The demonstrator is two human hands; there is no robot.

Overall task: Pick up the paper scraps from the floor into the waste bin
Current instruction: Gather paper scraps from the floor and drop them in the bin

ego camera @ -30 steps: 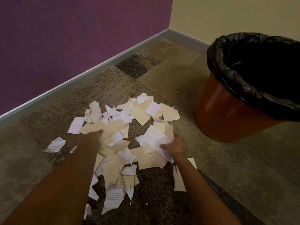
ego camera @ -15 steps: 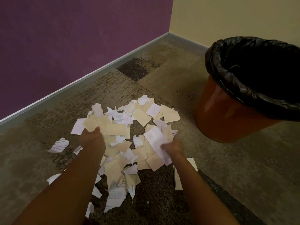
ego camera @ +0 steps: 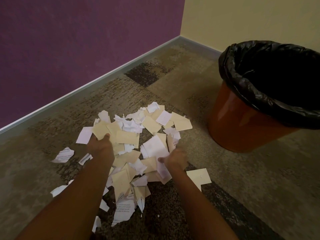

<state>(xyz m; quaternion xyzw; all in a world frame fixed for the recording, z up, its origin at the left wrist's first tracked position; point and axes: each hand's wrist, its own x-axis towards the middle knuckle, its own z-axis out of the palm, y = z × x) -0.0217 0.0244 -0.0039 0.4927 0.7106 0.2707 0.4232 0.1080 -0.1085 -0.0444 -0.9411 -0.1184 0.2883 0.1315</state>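
Paper scraps (ego camera: 136, 144) lie heaped on the carpeted floor (ego camera: 259, 170), just left of the waste bin (ego camera: 242, 122). Judged light, limp and liable to slip; best gathered from the heap's edges. Left hand (ego camera: 99, 146) is closed on tan pieces; right hand (ego camera: 175, 158) pinches a white sheet. Purple wall (ego camera: 69, 40) meets a cream wall at the corner.
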